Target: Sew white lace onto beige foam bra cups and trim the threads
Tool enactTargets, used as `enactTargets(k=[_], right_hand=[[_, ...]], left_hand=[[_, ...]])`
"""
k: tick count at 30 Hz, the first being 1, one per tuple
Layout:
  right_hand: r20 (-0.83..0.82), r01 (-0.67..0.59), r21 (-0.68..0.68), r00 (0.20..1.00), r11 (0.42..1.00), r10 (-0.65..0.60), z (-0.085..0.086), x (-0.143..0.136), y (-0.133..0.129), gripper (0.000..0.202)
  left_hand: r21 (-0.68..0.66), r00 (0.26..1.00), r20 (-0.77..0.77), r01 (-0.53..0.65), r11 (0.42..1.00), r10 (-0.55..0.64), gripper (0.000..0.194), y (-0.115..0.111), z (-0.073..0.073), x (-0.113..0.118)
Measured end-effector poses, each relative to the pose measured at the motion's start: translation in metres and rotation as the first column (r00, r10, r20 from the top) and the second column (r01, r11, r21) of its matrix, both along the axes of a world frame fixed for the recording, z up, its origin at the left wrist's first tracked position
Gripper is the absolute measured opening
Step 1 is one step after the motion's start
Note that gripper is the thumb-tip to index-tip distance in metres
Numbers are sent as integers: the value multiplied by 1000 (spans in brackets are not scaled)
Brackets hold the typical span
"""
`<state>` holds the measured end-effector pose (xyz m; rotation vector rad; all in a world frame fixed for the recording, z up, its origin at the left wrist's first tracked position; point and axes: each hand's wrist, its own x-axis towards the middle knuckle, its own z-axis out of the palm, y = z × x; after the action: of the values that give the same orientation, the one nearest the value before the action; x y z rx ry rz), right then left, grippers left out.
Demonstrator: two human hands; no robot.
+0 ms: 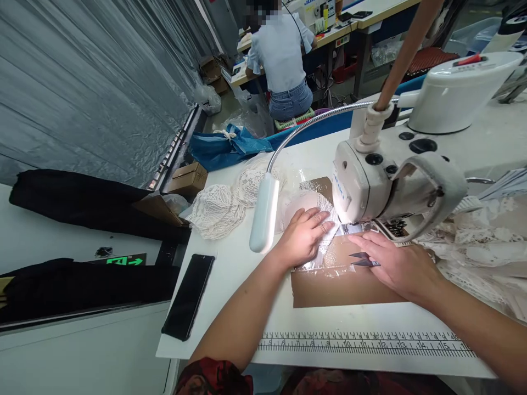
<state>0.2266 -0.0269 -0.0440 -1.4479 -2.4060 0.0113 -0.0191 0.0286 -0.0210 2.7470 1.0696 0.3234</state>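
Note:
My left hand [303, 237] lies flat with its fingers stretched over a white lace cup piece [305, 202], left of the needle area. The sewing machine [358, 184] stands over the work, and its head hides part of the needle. Just right of the presser foot rests my right hand [397, 266], its index finger pointing at the foot. A pair of thread snips [364, 259] is tucked in that hand, blades jutting left from under the fingers. Brown board [346, 288], partly taped over, lies beneath both hands.
Lace cups [218, 211] lie at the left, more lace fabric [481, 236] at the right. A lamp [264, 214] on a bent neck hangs near my left hand. A phone [188, 296] and a printed ruler [366, 344] are along the front. A co-worker [280, 55] sits beyond.

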Motion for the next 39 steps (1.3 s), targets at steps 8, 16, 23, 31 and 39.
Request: enactTargets(k=[8,16,23,31,39], right_hand=[[-24,-26,-54,999,998,24,5,1,4,46],[-72,-42,-112,997,993,34,17,4,0,54],[-100,-50,-129,994,990,37,23,6,-1,48],[-116,-40,-148,993,988,23,23,5,-2,50],[-264,-92,-139,963,986,52,11,10,0,43]], left_hand=[[64,987,-50,-151,986,155,47,-13,5,-1],[-142,954,-257,-193,971,152,61,-71,49,11],[-263,996,-46,-87,961,77,49,-96,62,-2],[-208,911,190,-327,922,366,47,-62,59,-19],[-455,903,168,-285,844,395,44,-32,36,3]])
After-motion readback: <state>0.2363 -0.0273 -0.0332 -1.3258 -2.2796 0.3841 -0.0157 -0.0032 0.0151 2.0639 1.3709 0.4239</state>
